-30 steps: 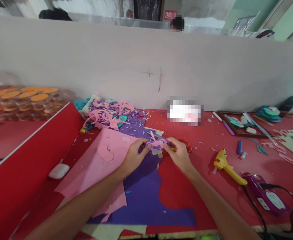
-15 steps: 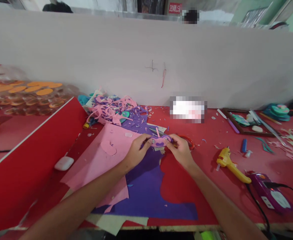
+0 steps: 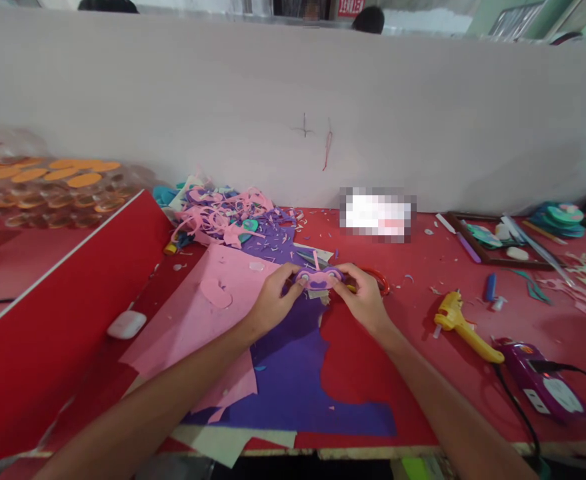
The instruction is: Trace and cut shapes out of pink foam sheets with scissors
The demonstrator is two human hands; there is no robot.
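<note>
The left hand (image 3: 273, 300) and right hand (image 3: 365, 297) pinch the nine- and three-o'clock ends of a curvy pink-and-purple cutout (image 3: 319, 280); toward eight o'clock lies a flat, matte pink sheet (image 3: 177, 320).

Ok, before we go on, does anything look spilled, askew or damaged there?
The scrap heap looks untidy: loose bits lie strewn over the purple sheet and red tabletop. The yellow glue gun lies on its side. The pink-and-purple piece between the left hand and right hand shows no obvious damage.

Orange-topped containers (image 3: 61, 189) beyond a red panel (image 3: 67, 320), white case (image 3: 127, 325) near it, purple power strip (image 3: 541, 383) at right.
</note>
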